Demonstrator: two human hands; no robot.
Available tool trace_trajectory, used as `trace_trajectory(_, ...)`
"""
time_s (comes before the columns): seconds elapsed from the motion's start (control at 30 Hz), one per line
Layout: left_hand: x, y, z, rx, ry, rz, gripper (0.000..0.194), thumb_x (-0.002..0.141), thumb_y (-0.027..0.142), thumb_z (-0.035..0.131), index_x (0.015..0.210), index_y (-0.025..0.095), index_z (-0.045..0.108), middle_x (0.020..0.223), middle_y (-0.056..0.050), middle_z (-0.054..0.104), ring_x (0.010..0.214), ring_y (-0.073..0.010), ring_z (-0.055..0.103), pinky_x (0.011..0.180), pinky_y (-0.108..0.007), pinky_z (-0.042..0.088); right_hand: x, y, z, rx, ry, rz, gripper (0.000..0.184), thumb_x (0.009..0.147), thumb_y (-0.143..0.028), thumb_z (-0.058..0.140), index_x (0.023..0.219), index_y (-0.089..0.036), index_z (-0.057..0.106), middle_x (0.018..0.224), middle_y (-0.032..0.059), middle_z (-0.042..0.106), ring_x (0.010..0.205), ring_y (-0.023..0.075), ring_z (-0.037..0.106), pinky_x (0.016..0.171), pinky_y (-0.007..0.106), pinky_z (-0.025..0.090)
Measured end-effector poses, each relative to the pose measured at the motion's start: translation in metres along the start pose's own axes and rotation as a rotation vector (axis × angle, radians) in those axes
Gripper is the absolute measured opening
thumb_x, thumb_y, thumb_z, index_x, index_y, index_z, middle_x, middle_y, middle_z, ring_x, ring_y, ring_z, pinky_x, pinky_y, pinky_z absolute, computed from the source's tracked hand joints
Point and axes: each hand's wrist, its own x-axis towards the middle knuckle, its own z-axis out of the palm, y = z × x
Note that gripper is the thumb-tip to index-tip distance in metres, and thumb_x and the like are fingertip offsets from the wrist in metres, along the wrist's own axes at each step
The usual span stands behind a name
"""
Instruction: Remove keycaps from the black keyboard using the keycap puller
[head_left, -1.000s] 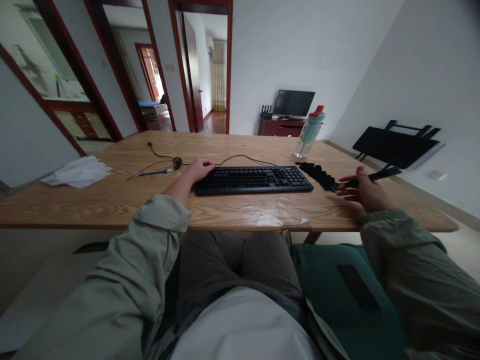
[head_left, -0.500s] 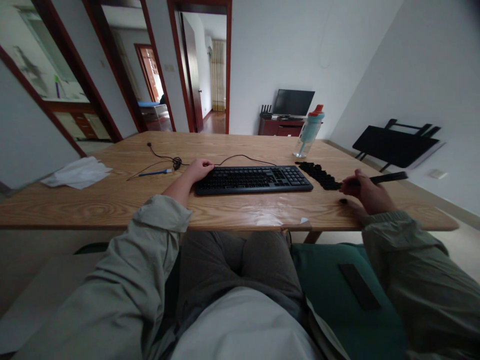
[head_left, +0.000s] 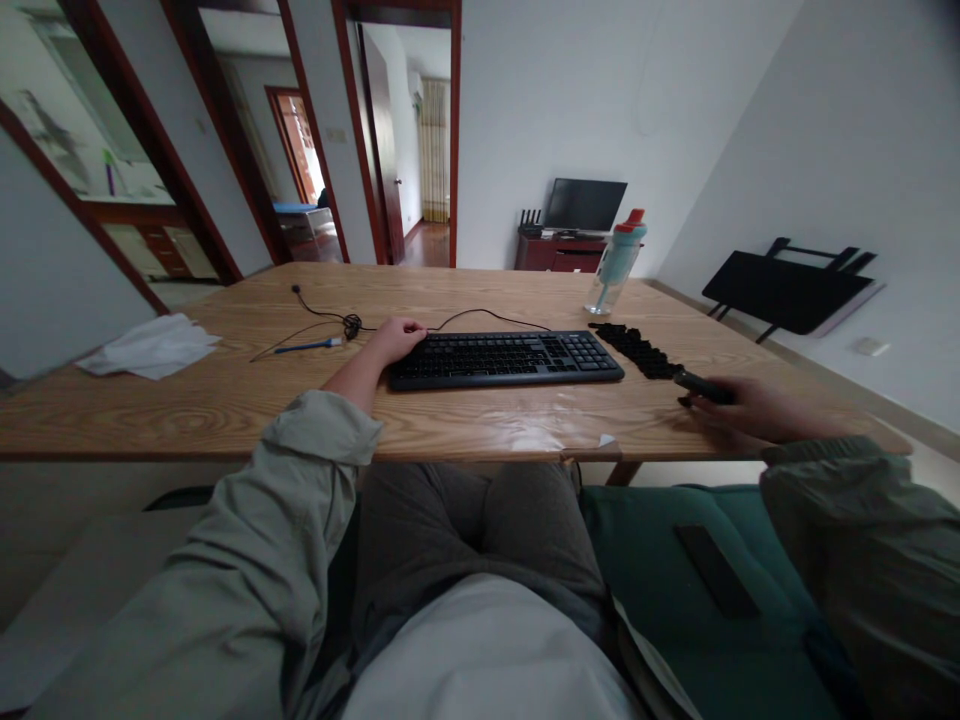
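Note:
My left hand [head_left: 397,340] is at the upper left corner of a black keyboard [head_left: 510,362], its fingers closed on the edge. The keyboard lies flat on the wooden table [head_left: 465,425], and its cable runs behind it. Low over the table at the right, my right hand [head_left: 750,408] is wrapped round a dark stick-like tool [head_left: 703,387]. One end of the tool points left and the rest is hidden by the hand; its exact kind is unclear. Just left of its tip lies a band of small black pieces [head_left: 637,352] that look like keycaps.
A clear bottle [head_left: 609,270] with a red lid stands behind the black pieces. To the left are a blue brush-like stick [head_left: 307,345], a coiled cable [head_left: 352,325] and crumpled white tissue [head_left: 154,347]. A dark flat slab [head_left: 716,570] lies on the green seat [head_left: 637,620].
My right hand has lowered and turned, and the dark tool that stuck out to the right now points left toward the black pieces. My left hand and the keyboard stay put.

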Motion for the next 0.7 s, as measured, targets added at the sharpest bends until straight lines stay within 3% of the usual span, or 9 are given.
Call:
trace_trajectory(0.1,0.0,0.0,0.0,-0.005,0.0,-0.006,0.031,0.081,0.038,0.056,0.091,0.015,0.074,0.091,-0.008,0.073,0.083,-0.0219,0.064,0.077,-0.03,0.047,0.01,0.014,0.006,-0.43,-0.204,-0.129,0.017,0.06,-0.022,0.081,0.075,-0.021,0.074,0.065,0.0023,0.067,0.061,0.0196,0.057,0.054,0.028,0.038)
trace_trajectory(0.17,-0.001,0.001,0.0,-0.007,-0.008,-0.01,0.031,0.08,0.038,0.056,0.092,0.015,0.074,0.092,-0.008,0.074,0.084,-0.0216,0.064,0.079,-0.03,0.047,0.017,0.016,0.012,-0.565,-0.195,-0.195,0.018,0.069,-0.028,0.074,0.085,-0.019,0.074,0.072,0.0058,0.069,0.065,0.0217,0.059,0.059,0.031,0.04)
trace_trajectory(0.33,-0.002,0.0,0.0,-0.003,-0.006,-0.011,0.03,0.081,0.038,0.056,0.092,0.016,0.074,0.093,-0.007,0.074,0.084,-0.0215,0.064,0.078,-0.03,0.047,0.027,0.006,0.029,-0.677,-0.202,-0.277,0.023,0.08,-0.033,0.062,0.092,-0.015,0.071,0.081,0.0129,0.07,0.068,0.0223,0.058,0.063,0.034,0.039)
trace_trajectory(0.47,-0.001,0.001,-0.001,0.036,0.016,0.011,0.028,0.082,0.035,0.056,0.09,0.016,0.074,0.091,-0.007,0.073,0.084,-0.0223,0.064,0.078,-0.031,0.048,0.021,-0.006,0.036,-0.645,-0.15,-0.305,0.027,0.081,-0.036,0.061,0.097,-0.015,0.068,0.083,0.0139,0.07,0.069,0.0227,0.06,0.063,0.034,0.04)
trace_trajectory(0.53,-0.004,0.013,-0.001,0.089,0.091,0.099,0.025,0.082,0.033,0.057,0.09,0.017,0.075,0.095,-0.008,0.072,0.091,-0.0233,0.064,0.084,-0.033,0.047,0.012,-0.018,0.043,-0.593,-0.121,-0.4,0.034,0.083,-0.04,0.059,0.104,-0.014,0.066,0.086,0.0145,0.07,0.071,0.0231,0.061,0.065,0.034,0.042)
trace_trajectory(0.6,-0.014,0.036,0.001,0.134,0.166,0.291,0.026,0.084,0.034,0.056,0.093,0.017,0.074,0.103,-0.009,0.071,0.099,-0.0239,0.062,0.093,-0.036,0.045,-0.001,-0.036,0.057,-0.548,-0.153,-0.505,0.04,0.086,-0.043,0.054,0.112,-0.014,0.064,0.091,0.0144,0.07,0.075,0.0233,0.062,0.067,0.034,0.044)
trace_trajectory(0.7,-0.035,0.079,0.008,0.149,0.092,0.637,0.036,0.087,0.042,0.057,0.112,0.018,0.068,0.111,-0.009,0.069,0.107,-0.0234,0.06,0.099,-0.038,0.042,-0.019,-0.069,0.094,-0.533,-0.292,-0.674,0.036,0.086,-0.039,0.053,0.113,-0.017,0.063,0.1,0.0115,0.07,0.085,0.0232,0.065,0.074,0.032,0.048)
